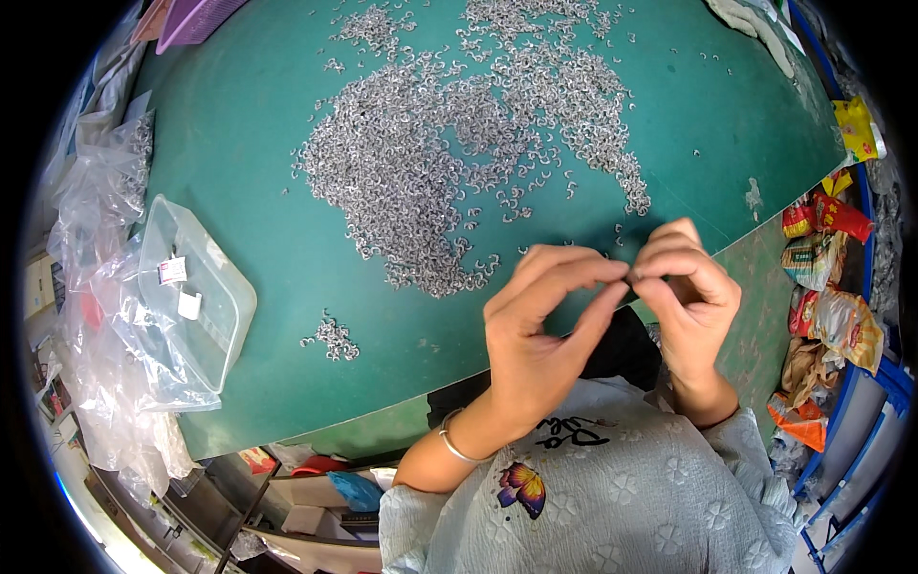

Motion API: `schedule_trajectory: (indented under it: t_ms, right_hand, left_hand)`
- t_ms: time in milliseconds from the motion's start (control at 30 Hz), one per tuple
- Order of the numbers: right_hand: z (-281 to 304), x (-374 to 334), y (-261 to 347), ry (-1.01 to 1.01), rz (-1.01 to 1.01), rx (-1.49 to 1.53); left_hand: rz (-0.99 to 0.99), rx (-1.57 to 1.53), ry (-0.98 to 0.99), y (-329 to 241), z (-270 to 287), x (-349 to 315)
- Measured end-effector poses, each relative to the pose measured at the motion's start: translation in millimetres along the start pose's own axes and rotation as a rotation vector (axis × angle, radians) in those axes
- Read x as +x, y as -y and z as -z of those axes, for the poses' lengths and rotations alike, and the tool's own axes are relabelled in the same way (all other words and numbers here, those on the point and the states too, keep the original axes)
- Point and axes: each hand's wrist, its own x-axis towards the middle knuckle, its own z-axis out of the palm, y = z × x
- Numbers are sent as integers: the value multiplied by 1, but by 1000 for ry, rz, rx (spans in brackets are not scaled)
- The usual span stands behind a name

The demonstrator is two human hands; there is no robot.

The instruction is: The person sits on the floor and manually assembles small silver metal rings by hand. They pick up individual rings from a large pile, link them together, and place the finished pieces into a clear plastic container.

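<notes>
Hands: while left hand [526,316] and right hand [695,301] meet tip to tip over the table's near edge, thumb and index of each are pinched at one tiny dark piece [632,276]. Other fingers curled, partly hidden by overlap.
Tiny piece: mostly covered by fingertips; too small to tell shape, or whether it's one part or two.
Main pile: small silvery curved metal parts [392,172], spread over middle and far part of the green table [411,364], well left of and beyond the hands; top cut off by the frame. Individual parts blur together in the thick of it.
Small cluster: a few of the same parts [335,339], apart from the pile, toward the near left.
Clear bin: see-through plastic box [239,292] at table's left, two white labels in view; left side merges with crumpled clear bags [86,249], boundary hard to make out.
Far left corner: purple basket [196,21], cut off at top.
Far right corner: pale cloth item [751,29], maybe a glove, cut off.
Right side: colourful packages [832,325] beside a blue rack [861,445], bent by the lens.
Under hands: black thing [626,349], mostly hidden, can't tell what.
Left wrist: thin silvery bangle [449,442].
</notes>
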Motion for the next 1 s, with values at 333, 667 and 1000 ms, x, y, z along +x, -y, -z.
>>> schedule_trajectory:
  t_ms: [333,667,1000]
  right_hand:
    - [-3,15,-20,137,356,-810]
    - [16,17,-29,-2,107,-688]
    - [17,9,-26,128,172,-690]
  left_hand:
    - [-88,634,-130,8,16,-4]
    - [-73,902,-32,8,21,-4]
    - [-92,1042,-28,11,40,-13]
